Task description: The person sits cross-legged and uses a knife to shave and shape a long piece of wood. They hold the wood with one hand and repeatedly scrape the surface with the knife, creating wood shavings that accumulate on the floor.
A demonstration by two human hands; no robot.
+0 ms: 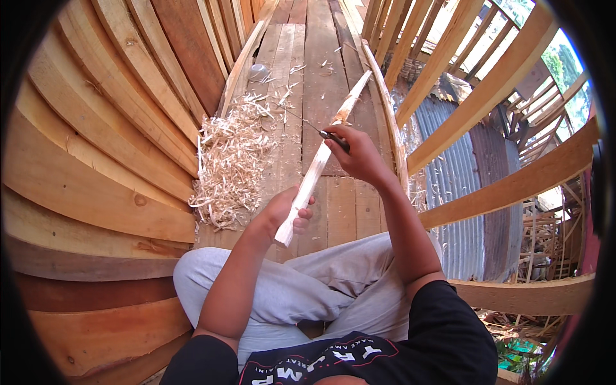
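A pale, peeled wooden stick slants up and away from me, its far end narrowing to a point. My left hand is wrapped round the stick near its lower end. In my right hand is the dark handle of a knife. The thin blade reaches out to the left, across the stick or right beside it; exact contact I cannot tell. Just beyond the blade, a curled shaving with brownish bark clings to the stick.
A heap of wood shavings lies on the plank floor to the left. Behind it stands a small clear cup. A plank wall closes the left side. Wooden railing slats line the right, with corrugated metal sheets below.
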